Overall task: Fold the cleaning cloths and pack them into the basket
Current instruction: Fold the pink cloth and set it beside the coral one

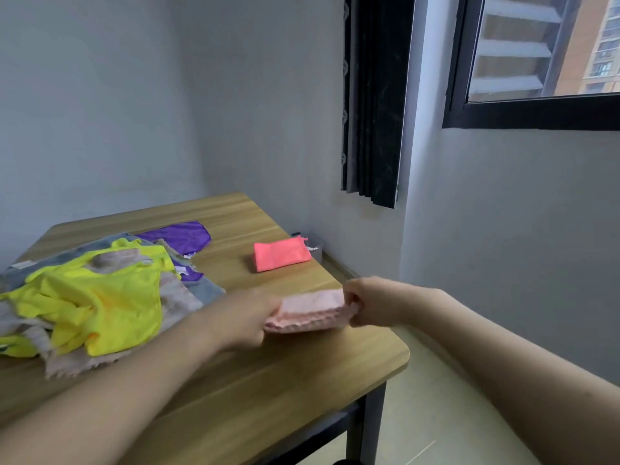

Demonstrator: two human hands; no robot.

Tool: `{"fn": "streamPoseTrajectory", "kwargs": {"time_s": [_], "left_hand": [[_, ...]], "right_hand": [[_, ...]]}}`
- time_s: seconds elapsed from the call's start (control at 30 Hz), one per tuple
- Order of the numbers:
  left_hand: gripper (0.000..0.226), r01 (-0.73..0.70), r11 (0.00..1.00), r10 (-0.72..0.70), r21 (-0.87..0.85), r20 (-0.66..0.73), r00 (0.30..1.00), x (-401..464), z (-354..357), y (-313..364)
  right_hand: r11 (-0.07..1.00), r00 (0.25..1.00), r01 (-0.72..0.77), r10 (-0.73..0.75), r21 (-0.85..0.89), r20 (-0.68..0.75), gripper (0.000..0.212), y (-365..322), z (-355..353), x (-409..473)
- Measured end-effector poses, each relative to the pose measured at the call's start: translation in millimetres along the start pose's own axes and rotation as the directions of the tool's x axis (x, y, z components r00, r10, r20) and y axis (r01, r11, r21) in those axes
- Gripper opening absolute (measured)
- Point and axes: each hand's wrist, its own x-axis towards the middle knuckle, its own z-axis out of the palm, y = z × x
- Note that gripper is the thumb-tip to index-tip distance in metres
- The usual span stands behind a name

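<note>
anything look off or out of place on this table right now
Mostly no. The unfolded cloths lie in a loose heap at the left, some over the near edge of the table. One folded coral cloth lies apart. Both hands, left hand and right hand, grip a pale pink cloth. No basket is in view.

You have the table [255,391] filling the lower left of the frame. On it, a heap of cloths [97,293] sits at the left, a folded cloth [281,255] right of it near the far edge.
</note>
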Motion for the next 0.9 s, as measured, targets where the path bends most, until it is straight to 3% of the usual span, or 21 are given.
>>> {"fn": "streamPoseTrajectory", "kwargs": {"time_s": [0.07,0.13,0.27,0.37,0.43,0.47,0.57,0.7,0.9], "left_hand": [[0.022,-0.120,0.993,0.117,0.012,0.145,0.982,-14.7,33.7,12.4],[0.024,-0.166,0.985,0.170,-0.037,0.188,0.967,-20.1,49.8,14.5],[0.009,0.068,0.916,0.026,-0.395,0.230,0.973,-4.8,45.4,3.4],[0.009,0.308,0.658,-0.192,-0.687,0.243,0.951,13.9,45.6,-4.0],[0.009,0.419,0.454,-0.305,-0.786,0.305,0.902,22.8,52.9,-6.5],[0.010,0.464,0.407,-0.347,-0.787,0.336,0.875,25.9,56.8,-6.1],[0.025,0.561,0.435,-0.457,-0.704,0.364,0.812,35.5,66.7,1.2],[0.047,0.607,0.523,-0.564,-0.598,0.292,0.773,47.0,72.5,13.6],[0.027,0.575,0.684,-0.611,-0.450,0.077,0.788,51.7,83.3,27.4]], "right_hand": [[0.999,0.975,-0.044,0.048,-0.024,0.219,0.022,-2.7,21.6,-2.6],[0.997,0.963,-0.078,0.081,-0.019,0.255,0.025,-4.6,24.9,-3.1],[0.982,0.926,-0.185,0.167,0.022,0.337,0.036,-7.4,16.4,6.8],[0.924,0.890,-0.340,0.256,0.177,0.377,0.036,-4.2,17.6,17.4],[0.861,0.874,-0.419,0.298,0.286,0.384,0.025,1.7,21.3,22.0],[0.826,0.870,-0.449,0.317,0.341,0.379,0.022,4.0,24.3,23.6],[0.724,0.844,-0.532,0.411,0.439,0.345,0.029,11.2,37.2,29.2],[0.767,0.863,-0.505,0.457,0.397,0.214,0.032,12.7,54.0,38.7],[0.848,0.864,-0.470,0.499,0.244,-0.070,0.020,7.8,81.7,50.6]]}}
